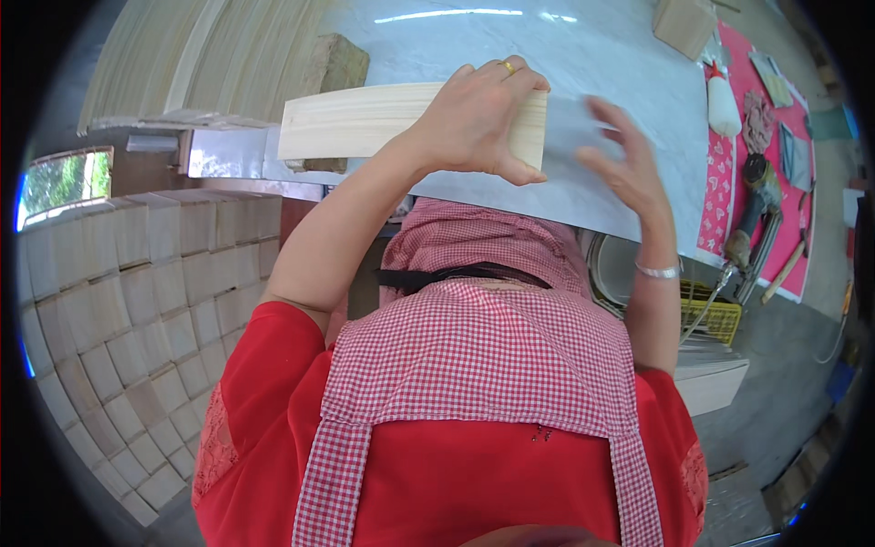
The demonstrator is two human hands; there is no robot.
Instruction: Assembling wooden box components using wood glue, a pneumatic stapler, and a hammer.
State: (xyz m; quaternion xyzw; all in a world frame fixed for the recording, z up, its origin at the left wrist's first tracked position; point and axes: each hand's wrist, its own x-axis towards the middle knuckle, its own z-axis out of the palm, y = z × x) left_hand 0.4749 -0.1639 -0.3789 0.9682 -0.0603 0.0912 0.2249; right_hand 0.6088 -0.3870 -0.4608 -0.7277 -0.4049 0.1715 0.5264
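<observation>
A long pale wooden board (360, 121) lies crosswise near the front edge of the white-topped table (629, 68). My left hand (478, 114) reaches over its right end, thumb on the near side and fingers on the far side, gripping it. Under the board's left part, a rough wooden block (339, 68) shows behind and in front of it. Just right of the board's end, my right hand (624, 159) is held above the table, slightly blurred. Its fingers are apart and hold nothing; a gap separates it from the board.
Stacked boards (205, 59) stand at the back left, and a tall pile of wooden blocks (146, 310) fills the left side. On a pink cloth (761, 100) at right lie a white squeeze bottle (723, 102), an air-hosed tool (752, 214) and a hammer (786, 272). Below sits a yellow basket (715, 314).
</observation>
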